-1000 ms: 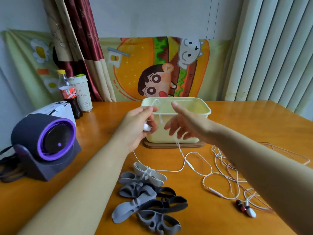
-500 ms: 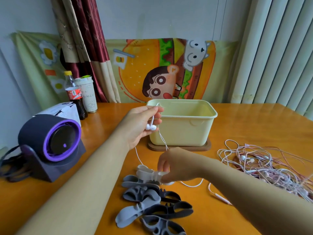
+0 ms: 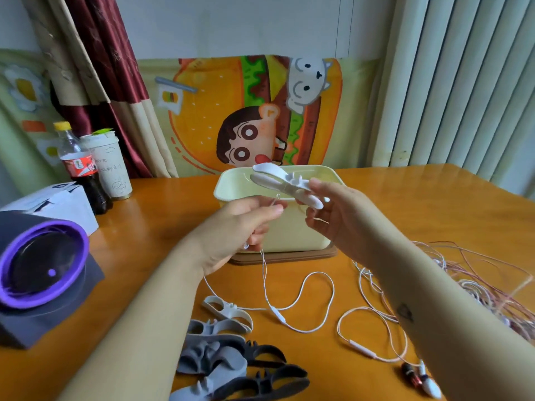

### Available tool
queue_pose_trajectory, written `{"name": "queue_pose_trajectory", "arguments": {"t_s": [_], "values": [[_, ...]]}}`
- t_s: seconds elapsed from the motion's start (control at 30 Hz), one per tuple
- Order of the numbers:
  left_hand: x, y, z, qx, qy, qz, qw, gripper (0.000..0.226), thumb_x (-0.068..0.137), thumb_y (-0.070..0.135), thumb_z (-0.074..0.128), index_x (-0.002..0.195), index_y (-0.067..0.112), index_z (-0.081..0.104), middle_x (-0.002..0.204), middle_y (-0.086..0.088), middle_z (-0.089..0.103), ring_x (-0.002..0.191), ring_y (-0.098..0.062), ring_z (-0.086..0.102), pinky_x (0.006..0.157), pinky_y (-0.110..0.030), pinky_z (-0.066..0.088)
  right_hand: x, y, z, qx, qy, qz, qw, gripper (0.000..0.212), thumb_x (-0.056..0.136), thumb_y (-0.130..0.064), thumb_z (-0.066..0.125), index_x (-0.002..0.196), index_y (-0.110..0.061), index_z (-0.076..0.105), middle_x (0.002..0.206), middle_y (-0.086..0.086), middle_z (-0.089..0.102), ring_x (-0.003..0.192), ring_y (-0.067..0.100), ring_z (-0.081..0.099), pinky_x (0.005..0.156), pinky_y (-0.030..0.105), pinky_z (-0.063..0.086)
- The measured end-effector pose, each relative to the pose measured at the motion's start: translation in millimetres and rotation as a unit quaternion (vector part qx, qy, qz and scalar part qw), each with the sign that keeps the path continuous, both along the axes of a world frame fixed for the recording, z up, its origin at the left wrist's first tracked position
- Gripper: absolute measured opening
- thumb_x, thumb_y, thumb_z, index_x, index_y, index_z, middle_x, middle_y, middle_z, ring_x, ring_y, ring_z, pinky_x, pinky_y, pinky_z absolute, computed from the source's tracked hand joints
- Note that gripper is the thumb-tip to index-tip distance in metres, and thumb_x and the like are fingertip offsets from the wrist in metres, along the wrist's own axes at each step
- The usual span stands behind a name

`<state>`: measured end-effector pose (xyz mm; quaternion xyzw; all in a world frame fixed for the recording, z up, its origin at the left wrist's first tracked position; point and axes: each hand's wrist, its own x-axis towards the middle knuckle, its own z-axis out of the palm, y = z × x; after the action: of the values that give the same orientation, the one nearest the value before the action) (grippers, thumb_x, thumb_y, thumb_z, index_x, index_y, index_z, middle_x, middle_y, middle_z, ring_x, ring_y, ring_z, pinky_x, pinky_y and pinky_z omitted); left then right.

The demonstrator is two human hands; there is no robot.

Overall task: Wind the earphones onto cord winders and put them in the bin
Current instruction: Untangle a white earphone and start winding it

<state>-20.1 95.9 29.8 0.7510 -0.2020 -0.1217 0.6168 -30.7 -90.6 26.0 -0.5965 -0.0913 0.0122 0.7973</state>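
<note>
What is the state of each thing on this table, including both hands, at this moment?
left hand, pinches the white earphone cord.
right hand, holds the white cord winder, lifted off the table.
white earphone cord, unwound, hanging down and trailing on the table.
white cord winder, no cord on it.
bin, upright, open on top.
spare winders, piled, bare.
tangled earphones, loose heap, unwound.
cola bottle, upright, capped.

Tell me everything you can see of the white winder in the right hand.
The winder is white, seemingly soft plastic, long and flat, with two loop arms at its far end and small nubs midway. The right hand grips its near end, holding it in the air before the bin, tilted far end up and left. Nothing is wound on it. The left hand pinches a white cord just below; whether they touch is unclear.
</note>
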Motion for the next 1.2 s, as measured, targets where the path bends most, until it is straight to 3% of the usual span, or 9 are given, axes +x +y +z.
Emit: {"name": "queue_pose_trajectory", "arguments": {"t_s": [0.17,0.4,0.57,0.63,0.7,0.8,0.97,1.1,1.2], "values": [[5,-4,-1,-0.077,0.025,-0.024,0.996,0.058,0.067,0.073,0.069,0.092,0.02,0.067,0.058,0.009,0.032,0.051,-0.005,0.031,0.057,-0.023,0.028,2,12,-8,-0.11,-0.056,-0.02,0.992,0.017,0.072,-0.03,0.072,0.082,-0.017,0.066,0.075,-0.003,0.06,0.069,0.01,0.045,0.062,0.019,0.039],[10,-10,1,-0.213,0.071,0.068,0.972,0.035,0.073,0.047,0.053,0.068,0.018,0.073,0.047,0.006,0.036,0.041,-0.006,0.033,0.053,-0.022,0.032,19,20,-18,-0.141,-0.091,-0.121,0.978,0.044,0.071,-0.046,0.077,0.095,-0.014,0.059,0.079,-0.005,0.059,0.072,0.008,0.051,0.07,0.027,0.04],[3,-8,14,-0.272,0.032,0.055,0.96,0.052,0.091,0.035,0.044,0.048,0.022,0.07,0.071,-0.002,0.035,0.04,-0.005,0.033,0.055,-0.026,0.029,34,29,-39,-0.186,-0.022,0.098,0.977,0.05,0.07,-0.028,0.065,0.119,-0.021,0.058,0.106,-0.005,0.065,0.104,0.011,0.059,0.096,0.034,0.043],[4,-3,16,-0.289,0.013,0.063,0.955,0.062,0.097,0.032,0.038,0.044,0.023,0.068,0.077,-0.002,0.035,0.041,-0.005,0.033,0.054,-0.025,0.03,36,25,-43,-0.142,0.012,0.153,0.978,0.034,0.075,-0.021,0.062,0.109,-0.018,0.064,0.084,0.0,0.067,0.088,0.016,0.064,0.091,0.033,0.047],[6,3,17,-0.294,0.003,0.079,0.953,0.063,0.098,0.032,0.038,0.043,0.023,0.067,0.076,-0.003,0.037,0.041,-0.005,0.032,0.055,-0.024,0.03,36,17,-42,-0.073,0.043,0.187,0.979,0.015,0.077,-0.016,0.065,0.091,-0.015,0.071,0.058,-0.001,0.051,0.057,0.013,0.052,0.067,0.024,0.049],[18,18,11,-0.266,-0.008,0.109,0.958,0.045,0.091,0.036,0.049,0.053,0.022,0.068,0.068,0.003,0.054,0.043,-0.005,0.034,0.057,-0.026,0.027,37,-1,-35,-0.012,0.04,0.164,0.986,0.015,0.069,-0.025,0.079,0.078,-0.016,0.071,0.051,-0.008,0.034,0.042,0.005,0.033,0.049,0.019,0.04],[22,18,1,0.017,-0.088,0.152,0.984,0.026,0.086,0.047,0.057,0.079,0.032,0.078,0.07,0.017,0.061,0.06,-0.004,0.054,0.055,-0.016,0.043,32,-21,-9,-0.054,-0.01,-0.004,0.998,0.021,0.079,-0.03,0.058,0.077,-0.012,0.066,0.051,-0.004,0.025,0.042,0.008,0.022,0.044,0.019,0.026],[20,10,2,0.02,-0.152,0.203,0.967,0.033,0.083,0.05,0.058,0.096,0.024,0.074,0.094,0.015,0.066,0.079,0.012,0.057,0.068,-0.008,0.043,22,-24,5,-0.192,-0.084,-0.067,0.976,0.029,0.078,-0.04,0.057,0.074,-0.015,0.072,0.055,0.0,0.026,0.05,0.013,0.026,0.052,0.025,0.034],[24,9,3,-0.039,-0.145,0.273,0.95,0.024,0.087,0.041,0.06,0.078,0.022,0.073,0.055,0.016,0.061,0.055,0.0,0.053,0.056,-0.017,0.043,11,-23,12,-0.327,-0.127,-0.092,0.932,0.032,0.084,-0.043,0.055,0.077,-0.017,0.073,0.053,-0.004,0.039,0.051,0.01,0.039,0.056,0.025,0.044]]}}
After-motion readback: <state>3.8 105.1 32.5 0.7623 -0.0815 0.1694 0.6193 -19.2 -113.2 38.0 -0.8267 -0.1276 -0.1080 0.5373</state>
